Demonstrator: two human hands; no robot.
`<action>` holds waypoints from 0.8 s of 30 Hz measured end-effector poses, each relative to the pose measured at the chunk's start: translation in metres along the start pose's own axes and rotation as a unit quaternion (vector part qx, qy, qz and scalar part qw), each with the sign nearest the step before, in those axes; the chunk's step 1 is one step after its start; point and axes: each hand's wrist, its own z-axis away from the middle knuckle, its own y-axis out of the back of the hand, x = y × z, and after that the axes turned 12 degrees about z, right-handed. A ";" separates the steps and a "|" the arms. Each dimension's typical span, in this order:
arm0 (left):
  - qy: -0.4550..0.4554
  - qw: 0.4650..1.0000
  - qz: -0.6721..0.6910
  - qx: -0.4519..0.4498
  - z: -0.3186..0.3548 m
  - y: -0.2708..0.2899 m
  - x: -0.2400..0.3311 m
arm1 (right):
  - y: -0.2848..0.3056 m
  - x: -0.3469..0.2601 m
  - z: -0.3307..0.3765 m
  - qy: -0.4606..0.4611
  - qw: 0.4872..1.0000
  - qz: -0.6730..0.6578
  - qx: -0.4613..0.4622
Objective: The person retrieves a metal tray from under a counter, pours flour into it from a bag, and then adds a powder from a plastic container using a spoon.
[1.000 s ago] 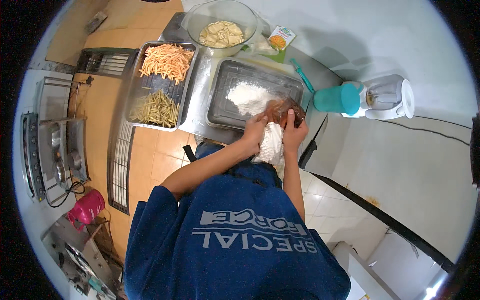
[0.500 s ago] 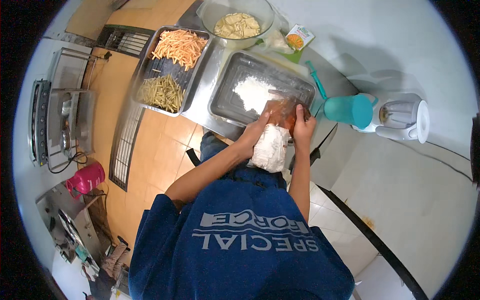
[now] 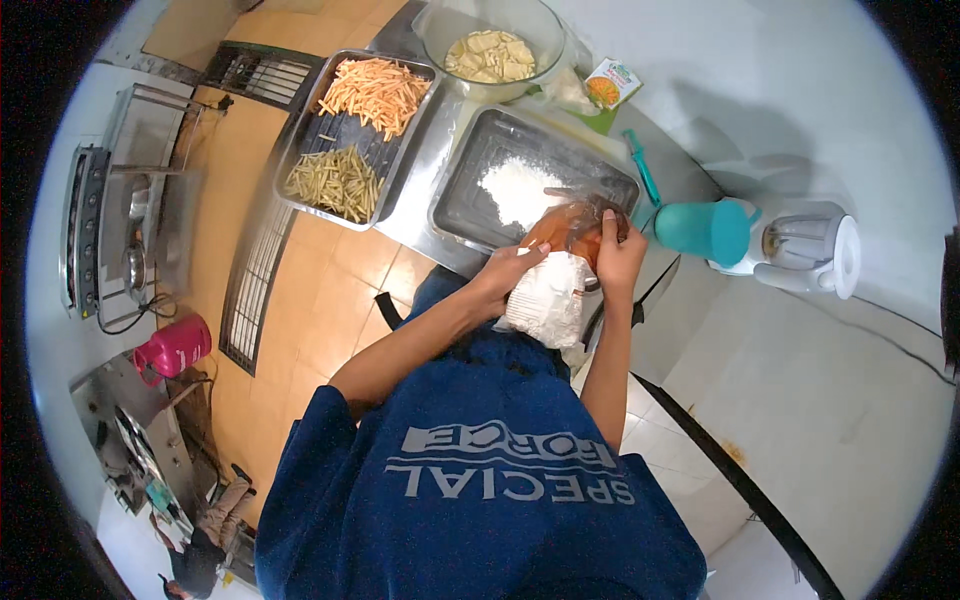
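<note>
A clear plastic bag of white flour (image 3: 547, 308) with an orange-brown upper part is held in front of my body, near the front edge of a metal tray (image 3: 446, 200). My left hand (image 3: 508, 276) is closed on the bag's left side, thumb on top. With thumb and fingers, my right hand (image 3: 621, 258) pinches the crumpled upper right of the bag. Inside the tray lies a loose heap of white flour (image 3: 518, 188), just beyond the bag. The bag's mouth is crumpled; I cannot tell how wide it gapes.
Left stands a tray (image 3: 397, 195) of orange sticks (image 3: 378, 92) and greenish sticks (image 3: 335, 182). Behind is a glass bowl (image 3: 548, 40) of pale slices. A printed packet (image 3: 610, 86), teal jug (image 3: 703, 233), blender (image 3: 815, 250) and knife (image 3: 655, 283) lie right. A person (image 3: 197, 560) appears lower left.
The bag's orange-brown top has spread and crumpled as my right hand shifted slightly on it. The view has moved a little, and a person shows more at the lower left.
</note>
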 end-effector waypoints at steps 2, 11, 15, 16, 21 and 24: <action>0.044 0.999 -0.006 0.002 -0.003 0.004 0.005 | -0.005 -0.010 0.009 -0.011 1.000 -0.003 0.008; -0.013 1.000 0.028 0.000 -0.014 0.006 0.014 | -0.033 -0.040 0.027 -0.001 0.992 -0.009 0.123; 0.016 1.000 0.005 -0.018 -0.024 0.016 0.020 | -0.038 -0.062 0.030 0.030 0.990 -0.005 0.137; 0.034 0.998 0.027 -0.038 -0.026 0.017 0.020 | -0.040 -0.064 0.029 0.048 0.990 0.016 0.135; 0.068 0.995 0.045 -0.048 -0.024 0.009 0.028 | -0.042 -0.054 0.023 0.056 0.987 0.023 0.151; 0.083 0.994 0.053 -0.038 -0.031 0.013 0.021 | -0.042 -0.054 0.025 0.048 0.992 0.024 0.111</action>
